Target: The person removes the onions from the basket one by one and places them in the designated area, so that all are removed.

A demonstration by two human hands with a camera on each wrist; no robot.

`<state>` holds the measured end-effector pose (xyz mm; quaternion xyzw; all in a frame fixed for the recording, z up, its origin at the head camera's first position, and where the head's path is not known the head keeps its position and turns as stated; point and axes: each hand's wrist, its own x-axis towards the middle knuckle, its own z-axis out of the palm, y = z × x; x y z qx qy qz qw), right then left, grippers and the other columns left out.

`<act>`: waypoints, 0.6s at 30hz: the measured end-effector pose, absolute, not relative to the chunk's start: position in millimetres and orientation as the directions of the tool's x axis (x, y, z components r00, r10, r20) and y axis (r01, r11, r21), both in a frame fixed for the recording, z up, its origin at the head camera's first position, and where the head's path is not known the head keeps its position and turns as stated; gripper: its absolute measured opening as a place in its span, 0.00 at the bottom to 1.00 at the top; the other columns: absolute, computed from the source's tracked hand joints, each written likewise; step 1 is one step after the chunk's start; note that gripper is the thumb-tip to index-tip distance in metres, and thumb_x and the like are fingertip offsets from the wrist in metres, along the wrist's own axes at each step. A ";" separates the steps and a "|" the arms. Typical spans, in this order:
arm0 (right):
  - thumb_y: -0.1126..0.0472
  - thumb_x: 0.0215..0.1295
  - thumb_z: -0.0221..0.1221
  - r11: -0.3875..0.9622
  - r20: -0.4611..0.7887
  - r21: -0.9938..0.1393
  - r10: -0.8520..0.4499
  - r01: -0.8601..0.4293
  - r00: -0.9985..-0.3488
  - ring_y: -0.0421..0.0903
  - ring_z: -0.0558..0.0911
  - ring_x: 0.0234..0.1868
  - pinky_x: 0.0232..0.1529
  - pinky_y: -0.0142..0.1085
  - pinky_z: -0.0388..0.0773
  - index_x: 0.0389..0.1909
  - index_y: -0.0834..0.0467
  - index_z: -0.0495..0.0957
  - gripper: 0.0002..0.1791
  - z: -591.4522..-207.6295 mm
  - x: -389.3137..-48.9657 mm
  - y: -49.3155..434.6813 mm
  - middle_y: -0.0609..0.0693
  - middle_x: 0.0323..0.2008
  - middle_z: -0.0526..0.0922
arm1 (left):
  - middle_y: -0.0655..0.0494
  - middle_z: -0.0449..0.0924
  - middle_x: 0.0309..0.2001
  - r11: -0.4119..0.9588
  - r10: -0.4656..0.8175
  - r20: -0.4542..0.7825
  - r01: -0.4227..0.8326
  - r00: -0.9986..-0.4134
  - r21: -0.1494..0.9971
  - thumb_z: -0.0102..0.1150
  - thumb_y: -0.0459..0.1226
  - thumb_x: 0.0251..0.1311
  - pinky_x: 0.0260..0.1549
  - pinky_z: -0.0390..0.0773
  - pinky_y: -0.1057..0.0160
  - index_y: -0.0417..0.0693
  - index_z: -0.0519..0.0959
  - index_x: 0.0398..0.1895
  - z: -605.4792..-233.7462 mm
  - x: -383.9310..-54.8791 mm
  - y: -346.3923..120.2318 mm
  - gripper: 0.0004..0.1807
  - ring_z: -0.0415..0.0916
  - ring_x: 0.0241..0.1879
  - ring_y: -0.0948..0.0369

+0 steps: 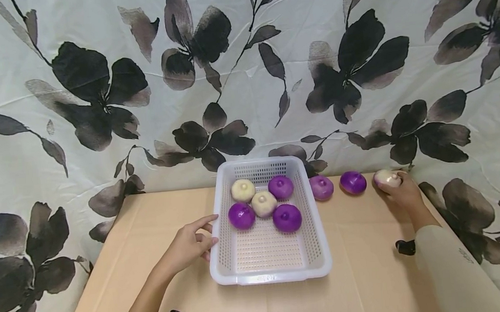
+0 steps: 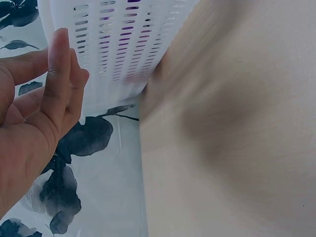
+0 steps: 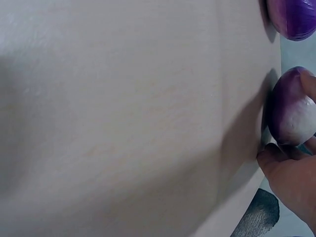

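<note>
At the table's far right corner, my right hand [image 1: 405,193] grips a white-and-purple onion [image 1: 386,178], thumb and fingers around its sides. In the right wrist view the onion [image 3: 292,111] shows a purple side and a pale one, partly covered by the hand [image 3: 294,180]. My left hand [image 1: 191,246] is at the left side of a white plastic basket [image 1: 215,261], its fingertips right at the rim and wall. The left wrist view shows those fingers [image 2: 61,74] loosely extended against the slotted wall. Inside the basket lie two white onions [image 1: 264,204] and three purple onions [image 1: 287,218].
Between basket and right hand, two more purple onions, one lighter [image 1: 321,188] and one darker [image 1: 353,182], sit along the back edge of the tan table [image 1: 365,274]. A white cloth with dark flowers [image 1: 267,100] hangs behind the table and at its sides.
</note>
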<state>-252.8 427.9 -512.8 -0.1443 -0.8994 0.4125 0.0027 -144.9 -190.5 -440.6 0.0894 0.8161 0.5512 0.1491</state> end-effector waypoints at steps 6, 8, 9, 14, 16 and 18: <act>0.51 0.72 0.62 0.635 -0.096 -0.731 0.265 0.249 -0.959 0.75 0.62 0.70 0.74 0.68 0.61 0.75 0.75 0.48 0.47 -514.1 -251.0 427.0 0.81 0.71 0.58 | 0.35 0.74 0.53 0.375 0.310 -0.150 -0.024 -0.939 0.927 0.62 0.26 0.64 0.24 0.90 0.53 0.36 0.67 0.74 -440.0 -145.0 -190.5 0.34 0.82 0.28 0.60; 0.50 0.72 0.62 0.640 -0.096 -0.727 0.264 0.249 -0.960 0.75 0.61 0.71 0.74 0.68 0.61 0.76 0.74 0.48 0.48 -514.1 -250.9 427.4 0.81 0.71 0.57 | 0.35 0.75 0.53 0.382 0.299 -0.157 -0.033 -0.941 0.923 0.62 0.25 0.64 0.24 0.90 0.53 0.37 0.67 0.74 -439.8 -145.0 -190.4 0.34 0.82 0.27 0.60; 0.49 0.72 0.62 0.639 -0.102 -0.727 0.263 0.252 -0.960 0.76 0.61 0.71 0.74 0.69 0.60 0.76 0.74 0.47 0.49 -513.5 -250.7 427.5 0.80 0.72 0.57 | 0.35 0.75 0.53 0.384 0.298 -0.158 -0.033 -0.941 0.923 0.62 0.25 0.64 0.24 0.90 0.54 0.37 0.67 0.74 -440.0 -145.0 -190.6 0.34 0.82 0.27 0.61; 0.41 0.72 0.60 0.631 -0.160 -0.717 0.266 0.297 -0.951 0.77 0.55 0.75 0.76 0.70 0.55 0.80 0.71 0.38 0.56 -504.4 -249.2 429.3 0.79 0.76 0.48 | 0.36 0.75 0.53 0.386 0.298 -0.162 -0.036 -0.941 0.922 0.61 0.25 0.64 0.24 0.91 0.54 0.37 0.67 0.75 -440.8 -145.8 -190.9 0.34 0.83 0.27 0.61; 0.39 0.73 0.58 0.642 -0.175 -0.699 0.274 0.315 -0.946 0.79 0.52 0.75 0.76 0.71 0.54 0.80 0.70 0.34 0.58 -498.4 -248.6 429.8 0.79 0.77 0.44 | 0.35 0.74 0.53 0.383 0.305 -0.160 -0.033 -0.939 0.923 0.61 0.25 0.65 0.24 0.91 0.55 0.36 0.66 0.75 -440.8 -146.3 -191.1 0.34 0.84 0.28 0.61; 0.38 0.74 0.56 0.656 -0.166 -0.687 0.275 0.311 -0.947 0.79 0.51 0.75 0.76 0.71 0.53 0.80 0.70 0.33 0.58 -491.7 -247.9 428.6 0.78 0.77 0.43 | 0.36 0.75 0.53 0.382 0.302 -0.163 -0.037 -0.939 0.923 0.61 0.25 0.65 0.25 0.91 0.56 0.37 0.67 0.75 -440.6 -146.8 -191.2 0.34 0.84 0.28 0.60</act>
